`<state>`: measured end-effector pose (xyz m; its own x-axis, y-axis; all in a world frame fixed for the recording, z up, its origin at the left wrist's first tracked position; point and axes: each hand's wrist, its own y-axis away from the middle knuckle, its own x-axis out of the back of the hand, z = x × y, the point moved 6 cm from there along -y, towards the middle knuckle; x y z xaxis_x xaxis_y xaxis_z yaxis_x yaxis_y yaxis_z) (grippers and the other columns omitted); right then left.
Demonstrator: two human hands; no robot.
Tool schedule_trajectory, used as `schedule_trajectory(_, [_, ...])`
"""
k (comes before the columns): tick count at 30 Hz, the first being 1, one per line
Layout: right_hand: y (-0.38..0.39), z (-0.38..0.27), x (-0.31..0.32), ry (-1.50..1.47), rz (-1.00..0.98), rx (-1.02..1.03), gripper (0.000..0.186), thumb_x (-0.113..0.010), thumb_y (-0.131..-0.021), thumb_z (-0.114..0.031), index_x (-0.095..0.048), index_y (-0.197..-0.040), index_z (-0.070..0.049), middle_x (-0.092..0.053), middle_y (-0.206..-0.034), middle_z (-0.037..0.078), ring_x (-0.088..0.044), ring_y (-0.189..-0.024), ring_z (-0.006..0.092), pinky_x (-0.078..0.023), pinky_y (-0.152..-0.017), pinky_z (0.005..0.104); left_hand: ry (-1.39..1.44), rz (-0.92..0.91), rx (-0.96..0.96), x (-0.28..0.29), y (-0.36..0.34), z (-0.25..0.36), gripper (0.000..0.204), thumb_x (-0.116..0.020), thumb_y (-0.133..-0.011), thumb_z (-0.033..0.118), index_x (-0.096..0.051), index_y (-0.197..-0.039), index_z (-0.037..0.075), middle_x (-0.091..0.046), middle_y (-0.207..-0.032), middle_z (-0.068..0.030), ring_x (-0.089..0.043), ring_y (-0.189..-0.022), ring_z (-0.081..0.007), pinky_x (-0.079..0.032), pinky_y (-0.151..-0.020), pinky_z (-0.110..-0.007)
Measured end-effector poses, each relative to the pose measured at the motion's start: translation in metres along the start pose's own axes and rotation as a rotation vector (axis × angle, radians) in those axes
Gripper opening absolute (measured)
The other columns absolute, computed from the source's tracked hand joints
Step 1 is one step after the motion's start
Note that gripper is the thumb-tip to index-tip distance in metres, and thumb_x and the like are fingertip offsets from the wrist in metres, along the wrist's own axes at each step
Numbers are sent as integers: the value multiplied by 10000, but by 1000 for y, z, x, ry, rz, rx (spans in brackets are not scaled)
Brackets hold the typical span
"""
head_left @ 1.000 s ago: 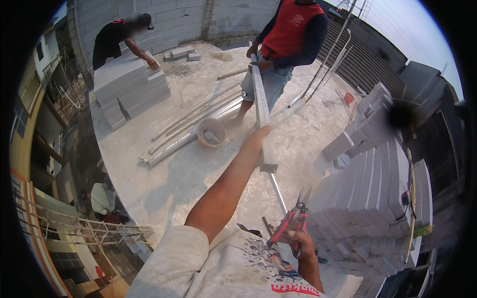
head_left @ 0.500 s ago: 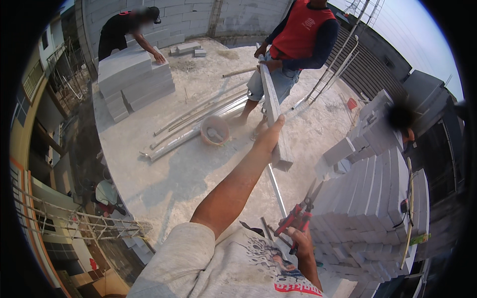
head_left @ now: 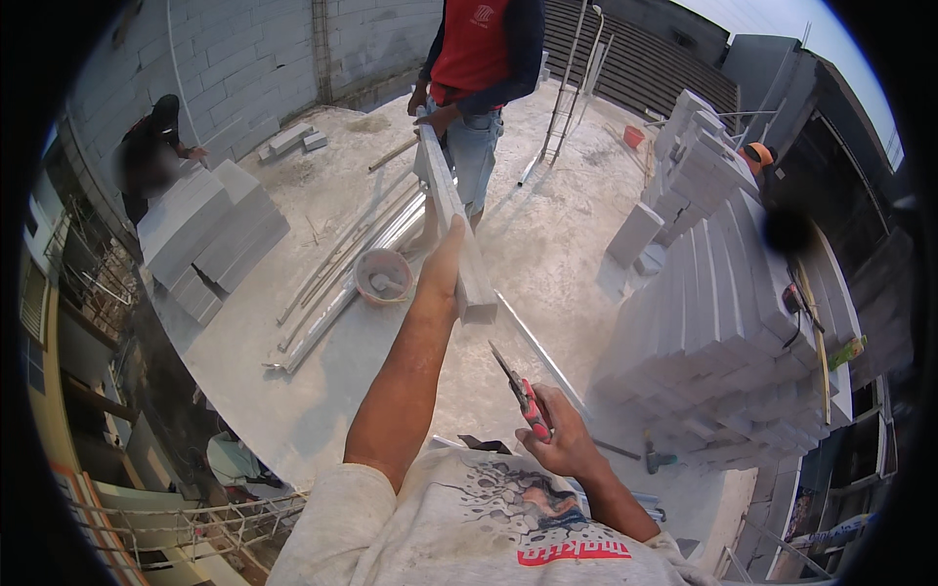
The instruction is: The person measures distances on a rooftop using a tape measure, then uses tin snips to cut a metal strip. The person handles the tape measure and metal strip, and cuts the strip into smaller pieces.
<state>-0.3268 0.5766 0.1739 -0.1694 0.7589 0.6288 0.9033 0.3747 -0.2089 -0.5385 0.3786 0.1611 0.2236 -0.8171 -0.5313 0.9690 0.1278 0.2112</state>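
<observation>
My left arm reaches forward, and my left hand is closed round the near part of a long pale-grey bar, which looks like a metal profile. A person in a red and dark-blue top grips the bar's far end with both hands. Lower and to the right, my right hand is closed on red-handled tin snips. Their dark blades look closed and point up and left, toward the bar's near end but apart from it.
A bucket stands beside shiny metal profiles on the concrete floor. Pale blocks are stacked at right and left. A dark-clad person bends by the left stack. Another metal strip lies near my right hand. The slab's edge drops off at left.
My view has swung right, so the scene sits further left. The snips' blades and handles have come together, and my right hand has turned them toward the left.
</observation>
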Motion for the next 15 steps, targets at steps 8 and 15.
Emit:
schedule_trajectory(8, [-18,-21,22,155,31,125,590,-796,-748,-193,-512,-1226,7,-595,-933,185,-629,-784,356,-514,-696,407,101,-30,59,-10,6,-20,635,-441,-964,588,-515,-1240,21,-581,-943,-107,-582,-799,-207,-498,-685,-333])
schedule_trajectory(15, [-18,-43,30,304,-2,170,547,-779,-745,-217,-525,-1199,-46,-578,-878,157,-610,-761,357,-492,-645,434,189,-17,32,-12,1,-32,544,-420,-997,495,-506,-1286,43,-586,-1043,-103,-593,-913,-210,-500,-772,-338])
